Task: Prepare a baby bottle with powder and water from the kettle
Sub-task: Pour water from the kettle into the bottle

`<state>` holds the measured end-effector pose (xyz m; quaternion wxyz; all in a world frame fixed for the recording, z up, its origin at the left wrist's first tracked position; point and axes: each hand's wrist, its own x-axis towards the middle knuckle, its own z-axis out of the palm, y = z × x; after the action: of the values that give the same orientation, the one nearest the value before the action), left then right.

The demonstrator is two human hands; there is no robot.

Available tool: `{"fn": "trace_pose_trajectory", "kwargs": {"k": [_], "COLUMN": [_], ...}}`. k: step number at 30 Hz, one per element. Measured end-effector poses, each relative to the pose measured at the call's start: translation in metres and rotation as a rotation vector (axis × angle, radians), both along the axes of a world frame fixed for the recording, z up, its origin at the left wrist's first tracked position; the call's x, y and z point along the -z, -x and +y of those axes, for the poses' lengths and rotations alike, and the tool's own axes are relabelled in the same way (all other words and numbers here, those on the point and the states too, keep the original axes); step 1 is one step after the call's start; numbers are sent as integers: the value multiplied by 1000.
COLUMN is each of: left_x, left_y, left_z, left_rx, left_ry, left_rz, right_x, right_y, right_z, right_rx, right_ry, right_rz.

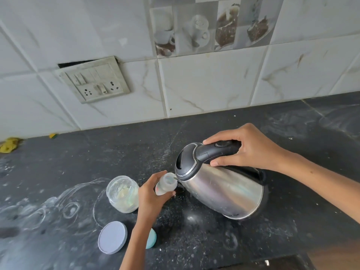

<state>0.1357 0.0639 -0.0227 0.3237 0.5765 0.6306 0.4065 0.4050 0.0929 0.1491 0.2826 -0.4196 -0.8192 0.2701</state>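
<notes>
A: Two hands, one narrow target. The right hand (251,148) is wrapped round the handle of the kettle (220,182), which is tipped toward the left with its spout at the mouth of the bottle (166,184).

B: And the bottle?

A: Open, clasped in the fingers of the left hand (151,195), held just above the counter (194,240), tilted toward the spout.

B: So what's the risk?

A: I'd say overshoot. The bottle's mouth is small and the kettle looks heavy; tip it too fast and water would run over the left fingers. If it's hot, that's a scald and likely a dropped bottle.

B: Anything nearby to worry about?

A: The open jar (122,193) stands just beside the left hand. A flinch could knock it, or splash could wet what's inside. The lid (112,237) and a teal cap (151,238) lie nearer the person, clear of the pour.

B: Is water flowing?

A: Can't tell.
</notes>
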Motion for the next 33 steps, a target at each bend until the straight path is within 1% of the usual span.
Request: {"fn": "trace_pose_trajectory", "kwargs": {"k": [8, 17, 26, 33], "left_x": [-3, -6, -10, -8], "left_y": [9, 13, 13, 12], "left_z": [5, 7, 7, 7], "left_rx": [46, 94, 137, 166], "left_ry": [8, 3, 4, -2], "left_rz": [27, 102, 153, 126], "right_x": [-19, -36, -44, -51], "right_y": [21, 41, 53, 59], "right_z": [15, 26, 29, 29], "right_rx": [-78, -132, -169, -164], "right_ry": [-25, 12, 13, 20], "right_rz": [-152, -290, -369, -377]}}
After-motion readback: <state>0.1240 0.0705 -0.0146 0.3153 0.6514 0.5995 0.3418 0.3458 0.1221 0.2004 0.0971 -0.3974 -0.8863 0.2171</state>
